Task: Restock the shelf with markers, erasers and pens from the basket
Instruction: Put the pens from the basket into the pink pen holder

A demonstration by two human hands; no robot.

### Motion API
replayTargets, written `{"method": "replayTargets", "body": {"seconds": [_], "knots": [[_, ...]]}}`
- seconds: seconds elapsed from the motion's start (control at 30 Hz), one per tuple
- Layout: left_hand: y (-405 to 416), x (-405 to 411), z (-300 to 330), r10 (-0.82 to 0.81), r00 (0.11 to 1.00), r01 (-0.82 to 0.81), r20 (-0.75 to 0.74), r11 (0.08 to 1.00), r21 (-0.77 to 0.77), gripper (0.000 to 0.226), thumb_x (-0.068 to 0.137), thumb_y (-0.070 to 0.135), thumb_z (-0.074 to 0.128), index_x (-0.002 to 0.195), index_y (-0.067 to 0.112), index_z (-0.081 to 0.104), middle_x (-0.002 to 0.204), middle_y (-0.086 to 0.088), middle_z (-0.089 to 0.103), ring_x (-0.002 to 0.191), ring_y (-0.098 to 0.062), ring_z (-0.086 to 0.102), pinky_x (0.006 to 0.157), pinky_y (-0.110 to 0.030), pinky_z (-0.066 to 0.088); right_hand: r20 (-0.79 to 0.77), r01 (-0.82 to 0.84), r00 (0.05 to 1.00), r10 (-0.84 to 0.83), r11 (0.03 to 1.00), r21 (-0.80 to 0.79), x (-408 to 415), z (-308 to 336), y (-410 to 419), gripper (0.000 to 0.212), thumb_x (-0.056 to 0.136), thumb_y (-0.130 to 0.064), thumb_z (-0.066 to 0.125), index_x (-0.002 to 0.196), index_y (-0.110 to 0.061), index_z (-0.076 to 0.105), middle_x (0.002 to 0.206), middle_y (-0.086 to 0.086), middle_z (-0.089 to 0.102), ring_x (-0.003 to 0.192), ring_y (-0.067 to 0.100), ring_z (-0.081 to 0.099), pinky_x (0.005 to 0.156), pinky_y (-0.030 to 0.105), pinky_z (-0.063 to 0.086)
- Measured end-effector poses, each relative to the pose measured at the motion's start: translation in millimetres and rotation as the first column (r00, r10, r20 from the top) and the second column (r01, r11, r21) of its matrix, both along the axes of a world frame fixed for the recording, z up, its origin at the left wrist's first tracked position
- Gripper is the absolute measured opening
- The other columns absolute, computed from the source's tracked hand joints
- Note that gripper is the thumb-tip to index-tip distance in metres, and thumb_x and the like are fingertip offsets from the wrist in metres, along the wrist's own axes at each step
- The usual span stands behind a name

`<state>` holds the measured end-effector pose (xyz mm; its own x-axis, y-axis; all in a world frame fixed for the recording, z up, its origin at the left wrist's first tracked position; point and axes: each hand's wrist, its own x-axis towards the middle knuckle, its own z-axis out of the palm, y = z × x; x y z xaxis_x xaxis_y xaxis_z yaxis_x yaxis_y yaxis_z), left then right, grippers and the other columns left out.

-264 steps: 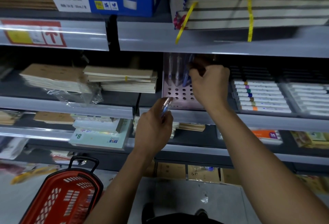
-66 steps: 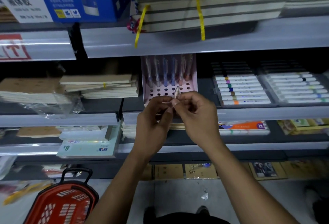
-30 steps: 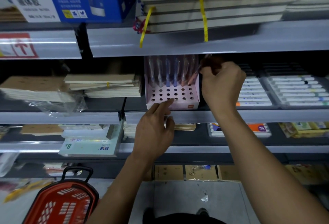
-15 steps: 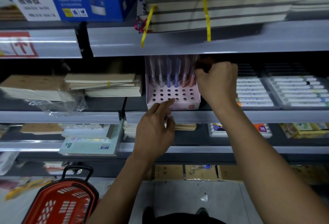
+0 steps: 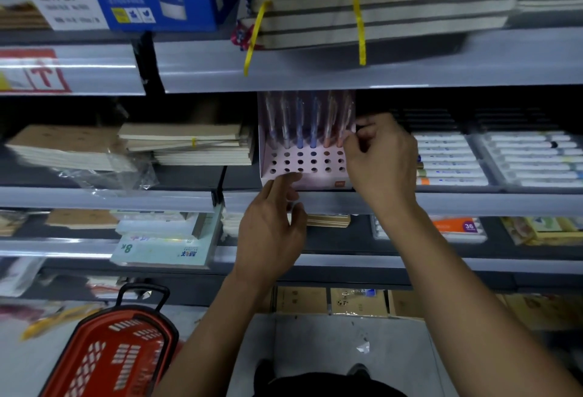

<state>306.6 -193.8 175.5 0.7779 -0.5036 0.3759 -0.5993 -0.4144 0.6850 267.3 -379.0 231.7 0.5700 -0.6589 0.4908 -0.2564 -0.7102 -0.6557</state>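
We note a grey store shelf (image 5: 315, 202) carrying a pink perforated pen stand (image 5: 304, 172); six pens (image 5: 299, 122) stand in its back row. Our left hand (image 5: 271, 226) rests relaxed, fingertips touching the stand's front edge. Our right hand (image 5: 383, 156) sits at the stand's right side, fingers curled; its grasp cannot be determined. A red basket (image 5: 110, 355) stands on the floor, lower left.

right hand (image 5: 380, 156) covers pen box's (image 5: 304, 175) right edge; fingertips blurred, grip unclear. Basket (image 5: 110, 355), below-left of box, cut off at frame bottom, contents unreadable.
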Motion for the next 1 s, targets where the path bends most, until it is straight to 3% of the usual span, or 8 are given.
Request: {"method": "replayTargets", "body": {"seconds": [0.13, 0.27, 0.37, 0.5, 0.7, 0.83, 1.0], "knots": [[6, -4, -3, 0.052, 0.999, -0.052, -0.002, 0.998, -0.035, 0.036, 0.092, 0.014, 0.06, 0.125, 0.026, 0.054, 0.099, 0.01, 0.064, 0.088, -0.008, 0.064, 0.07, -0.033, 0.056, -0.011, -0.175, 0.984, 0.175, 0.977, -0.118, -21, -21, 16, 0.009, 0.095, -0.017, 0.065, 0.103, -0.012, 0.068, 0.096, 0.003, 0.069, 0.081, 0.018, 0.065, 0.07, 0.032, 0.055], [15, -9, -11, 0.122, 0.992, -0.124, 0.046, 0.991, 0.052, 0.032, 0.09, 0.011, 0.062, 0.12, 0.022, 0.058, 0.101, 0.009, 0.064, 0.087, -0.008, 0.061, 0.069, -0.029, 0.05, -0.12, -0.356, 0.932, 0.341, 0.923, -0.148, -38, -46, 34, 0.009, 0.098, -0.021, 0.062, 0.102, -0.014, 0.065, 0.1, 0.0, 0.065, 0.081, 0.016, 0.062, 0.069, 0.035, 0.056], [24, -15, -19, 0.175, 0.983, -0.181, 0.054, 0.975, 0.128, 0.027, 0.092, 0.01, 0.062, 0.117, 0.019, 0.062, 0.105, 0.005, 0.065, 0.087, -0.013, 0.063, 0.068, -0.038, 0.054, -0.181, -0.43, 0.898, 0.402, 0.89, -0.155, -44, -63, 44, 0.006, 0.097, -0.023, 0.063, 0.099, -0.017, 0.063, 0.099, -0.002, 0.063, 0.082, 0.013, 0.059, 0.069, 0.028, 0.052], [39, -29, -30, 0.248, 0.969, -0.24, -0.001, 0.942, 0.235, 0.024, 0.095, 0.012, 0.064, 0.119, 0.014, 0.062, 0.107, -0.002, 0.067, 0.087, -0.023, 0.064, 0.069, -0.043, 0.054, -0.335, -0.514, 0.819, 0.466, 0.855, -0.066, -48, -91, 50, 0.01, 0.096, -0.027, 0.067, 0.102, -0.022, 0.061, 0.105, -0.006, 0.06, 0.086, 0.006, 0.053, 0.067, 0.014, 0.039], [76, -60, -47, 0.416, 0.906, -0.36, -0.078, 0.855, 0.373, 0.028, 0.094, 0.011, 0.062, 0.122, 0.011, 0.062, 0.111, -0.012, 0.066, 0.095, -0.034, 0.064, 0.074, -0.047, 0.054, -0.433, -0.646, 0.64, 0.635, 0.749, 0.143, -45, -132, 67, 0.008, 0.099, -0.032, 0.062, 0.101, -0.026, 0.057, 0.107, -0.006, 0.054, 0.088, 0.012, 0.057, 0.068, 0.031, 0.053], [108, -76, -59, 0.499, 0.864, -0.432, -0.065, 0.802, 0.413, 0.03, 0.093, 0.015, 0.063, 0.123, 0.012, 0.061, 0.11, -0.009, 0.066, 0.091, -0.028, 0.065, 0.073, -0.043, 0.055, -0.496, -0.689, 0.535, 0.683, 0.693, 0.211, -43, -145, 92, 0.014, 0.1, -0.034, 0.059, 0.112, -0.027, 0.061, 0.116, -0.007, 0.056, 0.097, 0.009, 0.057, 0.075, 0.028, 0.054], [163, -86, -71, 0.593, 0.803, -0.521, -0.058, 0.746, 0.414, 0.034, 0.095, 0.022, 0.061, 0.129, 0.018, 0.056, 0.114, -0.002, 0.066, 0.094, -0.021, 0.064, 0.073, -0.039, 0.057, -0.527, -0.74, 0.472, 0.706, 0.642, 0.198, -35, -145, 142, 0.013, 0.1, -0.029, 0.06, 0.112, -0.024, 0.063, 0.115, -0.006, 0.054, 0.093, 0.007, 0.051, 0.069, 0.017, 0.04]]}}
